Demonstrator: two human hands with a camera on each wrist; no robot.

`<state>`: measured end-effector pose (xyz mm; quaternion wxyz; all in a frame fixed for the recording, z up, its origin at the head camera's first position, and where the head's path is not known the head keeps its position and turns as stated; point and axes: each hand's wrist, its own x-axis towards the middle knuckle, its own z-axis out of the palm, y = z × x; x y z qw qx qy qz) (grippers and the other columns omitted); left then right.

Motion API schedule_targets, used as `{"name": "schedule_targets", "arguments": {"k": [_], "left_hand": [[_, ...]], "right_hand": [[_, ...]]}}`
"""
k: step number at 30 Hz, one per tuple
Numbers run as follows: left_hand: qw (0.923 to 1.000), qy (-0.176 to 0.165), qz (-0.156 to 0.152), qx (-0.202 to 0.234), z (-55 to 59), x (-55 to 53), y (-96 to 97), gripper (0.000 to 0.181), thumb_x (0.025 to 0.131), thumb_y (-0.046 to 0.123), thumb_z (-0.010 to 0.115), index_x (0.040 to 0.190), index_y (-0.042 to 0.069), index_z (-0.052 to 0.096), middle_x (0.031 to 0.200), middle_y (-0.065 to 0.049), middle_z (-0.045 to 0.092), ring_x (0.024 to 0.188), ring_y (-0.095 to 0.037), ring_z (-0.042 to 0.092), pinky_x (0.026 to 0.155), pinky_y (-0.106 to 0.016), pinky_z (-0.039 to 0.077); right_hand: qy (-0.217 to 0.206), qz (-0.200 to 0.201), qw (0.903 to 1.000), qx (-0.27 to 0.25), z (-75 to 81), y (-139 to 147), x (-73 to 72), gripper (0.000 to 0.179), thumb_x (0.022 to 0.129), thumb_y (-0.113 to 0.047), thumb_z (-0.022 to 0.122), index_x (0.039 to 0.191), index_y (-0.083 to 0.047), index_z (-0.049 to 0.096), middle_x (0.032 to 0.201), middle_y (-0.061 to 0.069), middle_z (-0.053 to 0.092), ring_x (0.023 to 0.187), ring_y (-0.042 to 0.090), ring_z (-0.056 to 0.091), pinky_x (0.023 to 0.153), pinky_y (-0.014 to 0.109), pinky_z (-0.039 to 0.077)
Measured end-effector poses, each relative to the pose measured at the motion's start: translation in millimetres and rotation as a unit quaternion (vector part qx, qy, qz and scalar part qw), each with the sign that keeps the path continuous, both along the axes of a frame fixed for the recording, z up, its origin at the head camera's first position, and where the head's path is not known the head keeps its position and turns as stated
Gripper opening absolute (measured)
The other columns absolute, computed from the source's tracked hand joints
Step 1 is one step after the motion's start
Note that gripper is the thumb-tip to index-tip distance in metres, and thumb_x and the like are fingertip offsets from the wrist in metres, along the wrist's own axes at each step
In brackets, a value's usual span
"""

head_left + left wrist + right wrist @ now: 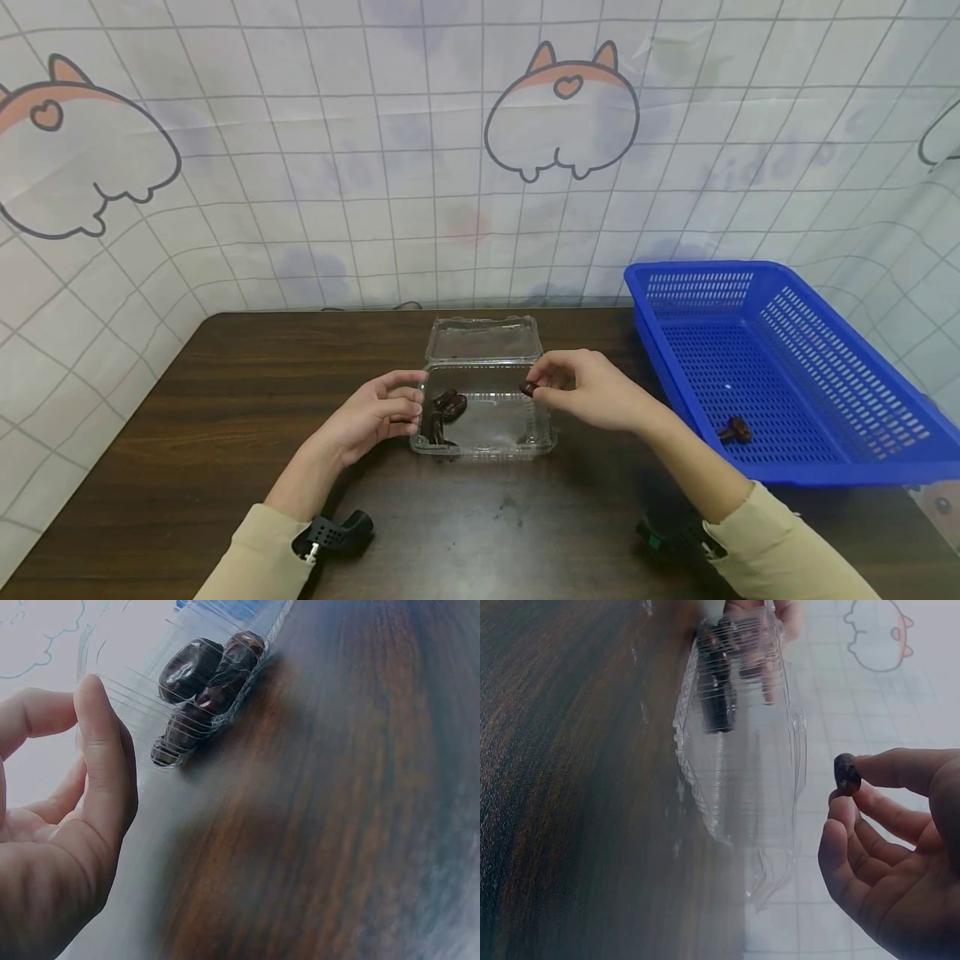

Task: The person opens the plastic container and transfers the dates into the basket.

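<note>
A clear plastic clamshell box (480, 452) sits on the table with its lid (484, 340) folded back. Several dark, glossy dates (450, 406) are bunched at its left end. My left hand (378, 412) holds the box's left side, thumb and bent fingers at the wall. Over the right side of the box, my right hand (585, 387) pinches one date (847, 774) between thumb and fingertips, and its other fingers curl loosely below. In the left wrist view, the dates in the box (190, 670) show through its ribbed wall.
To the right stands a blue perforated basket (787, 367), with dates (738, 429) in its near left corner. The dark wooden table (225, 400) meets a wall hung with a white grid-patterned cloth (360, 208). Black devices (333, 533) are strapped at both wrists.
</note>
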<state>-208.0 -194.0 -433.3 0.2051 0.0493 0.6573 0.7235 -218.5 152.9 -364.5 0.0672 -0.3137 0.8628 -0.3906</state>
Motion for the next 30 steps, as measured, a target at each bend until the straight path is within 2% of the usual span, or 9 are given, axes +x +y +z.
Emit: {"name": "schedule_targets", "arguments": {"k": [10,15,21,30], "left_hand": [[1.0,0.0,-0.002,0.007,0.5,0.2,-1.2,0.059,0.098,0.0,0.063,0.151,-0.002,0.039,0.109,-0.01,0.059,0.082,-0.014,0.065,0.077,-0.03,0.059],[1.0,0.0,-0.003,0.009,0.6,-0.2,-1.9,0.058,0.098,0.0,0.063,0.151,-0.002,0.039,0.109,-0.01,0.059,0.082,-0.014,0.066,0.077,-0.03,0.059],[1.0,0.001,-0.003,0.009,2.0,0.0,-2.1,0.058,0.098,0.0,0.063,0.151,-0.003,0.039,0.108,-0.01,0.06,0.082,-0.015,0.066,0.077,-0.03,0.06],[1.0,-0.001,-0.001,0.01,4.0,1.0,-1.3,0.058,0.097,-0.001,0.063,0.15,-0.004,0.039,0.108,-0.01,0.06,0.083,-0.015,0.065,0.077,-0.031,0.06]], "right_hand": [[0.005,-0.014,0.9999,0.004,5.6,2,4.8,0.011,0.097,-0.013,0.072,0.107,-0.015,0.073,0.092,-0.007,0.07,0.085,0.014,0.065,0.067,0.032,0.051],[0.008,-0.03,0.9995,-0.002,16.0,9,10.0,0.011,0.098,-0.016,0.071,0.108,-0.016,0.073,0.094,-0.003,0.07,0.082,0.016,0.064,0.064,0.033,0.049],[0.023,-0.05,0.9985,-0.001,29.8,24,15.5,0.013,0.099,-0.018,0.07,0.111,-0.015,0.072,0.097,-0.002,0.07,0.086,0.016,0.064,0.069,0.033,0.052],[0.03,-0.1,0.9945,0.009,49.4,53,24.1,0.016,0.101,-0.023,0.068,0.115,-0.016,0.071,0.096,0.0,0.069,0.085,0.02,0.064,0.064,0.032,0.05]]}}
